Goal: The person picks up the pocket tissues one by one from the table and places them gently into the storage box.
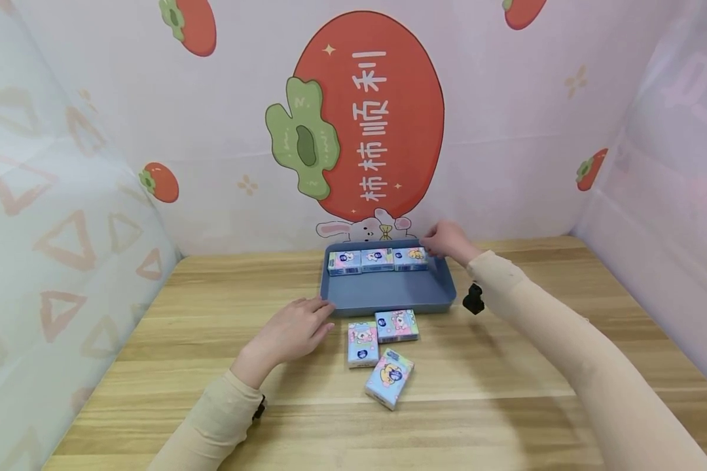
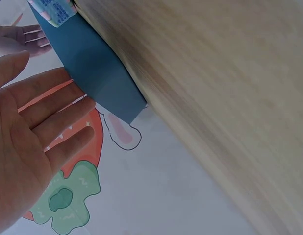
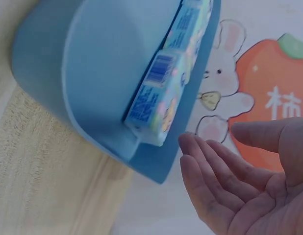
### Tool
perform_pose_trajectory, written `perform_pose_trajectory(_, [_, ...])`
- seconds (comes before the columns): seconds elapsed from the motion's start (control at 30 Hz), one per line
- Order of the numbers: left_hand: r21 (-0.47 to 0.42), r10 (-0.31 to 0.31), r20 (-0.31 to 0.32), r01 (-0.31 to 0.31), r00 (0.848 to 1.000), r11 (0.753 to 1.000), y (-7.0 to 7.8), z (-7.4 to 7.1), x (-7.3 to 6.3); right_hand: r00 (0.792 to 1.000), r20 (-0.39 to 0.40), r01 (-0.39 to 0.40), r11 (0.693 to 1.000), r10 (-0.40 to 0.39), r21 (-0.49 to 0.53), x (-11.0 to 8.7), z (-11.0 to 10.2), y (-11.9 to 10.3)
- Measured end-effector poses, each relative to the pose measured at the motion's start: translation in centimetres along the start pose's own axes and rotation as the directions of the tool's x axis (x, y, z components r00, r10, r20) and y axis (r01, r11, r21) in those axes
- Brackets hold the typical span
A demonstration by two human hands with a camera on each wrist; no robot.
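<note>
A blue-grey tray (image 1: pixel 365 292) holds three small tissue packs in a row along its back wall: a left pack (image 1: pixel 344 262), a middle pack (image 1: pixel 377 260) and a right pack (image 1: pixel 410 258). My left hand (image 1: pixel 297 330) lies at the tray's front left corner, its fingers extended and holding nothing; in the left wrist view the fingertips meet the tray's wall (image 2: pixel 100 73). At the back right corner is my right hand (image 1: pixel 449 241), beside the right pack. In the right wrist view its fingers are loosely bent, apart from that pack (image 3: pixel 159 95), and grip nothing.
Three more tissue packs lie on the wooden table (image 1: pixel 477 405) in front of the tray: one upright lengthwise (image 1: pixel 362 345), one crosswise (image 1: pixel 397 326), and one slanted pack (image 1: pixel 390 379) nearest me. A printed cloth wall (image 1: pixel 495 176) stands close behind the tray.
</note>
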State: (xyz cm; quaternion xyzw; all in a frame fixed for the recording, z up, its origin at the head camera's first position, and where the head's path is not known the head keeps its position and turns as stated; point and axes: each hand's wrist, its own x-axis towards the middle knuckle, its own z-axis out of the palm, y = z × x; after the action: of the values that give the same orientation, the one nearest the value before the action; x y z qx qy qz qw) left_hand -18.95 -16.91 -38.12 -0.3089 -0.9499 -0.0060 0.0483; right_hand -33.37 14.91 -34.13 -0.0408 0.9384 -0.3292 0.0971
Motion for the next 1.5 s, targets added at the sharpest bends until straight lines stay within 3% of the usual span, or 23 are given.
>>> perform_pose_trajectory(0.33, [-0.006, -0.010, 0.006, 0.010, 1.000, 1.000, -0.1, 0.0, -0.1, 0.992, 0.002, 0.125, 0.991, -0.125, -0.054, -2.7, 0.2, -0.9])
perform_pose_trajectory(0.83, [0.005, -0.009, 0.003, 0.009, 1.000, 1.000, -0.4, -0.1, 0.0, 0.974, -0.005, 0.225, 0.969, -0.226, -0.100, -6.1, 1.3, -1.4])
perform_pose_trajectory(1.5, [-0.006, -0.009, 0.009, 0.009, 1.000, 1.000, -0.2, 0.1, 0.1, 0.933, 0.068, 0.358, 0.925, -0.353, -0.124, -11.0, 4.8, -1.7])
